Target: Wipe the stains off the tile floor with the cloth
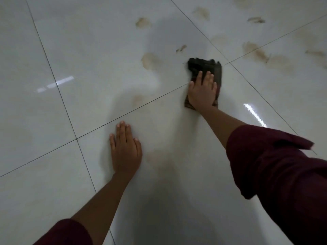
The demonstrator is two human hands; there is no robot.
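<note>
On the shiny white tile floor (53,50), the right hand (201,93) lies flat on top of a dark cloth (205,67). Its fingers are spread out and press the cloth down; they do not curl around it. The cloth sits right where the thin dark lines between four tiles meet. The left hand (125,151) is flat on the bare floor, closer to the person, with its fingers straight and close together, holding nothing. Brown stains (149,61) mark the tiles beside the cloth and past it. Both arms wear dark red sleeves (276,170).
</note>
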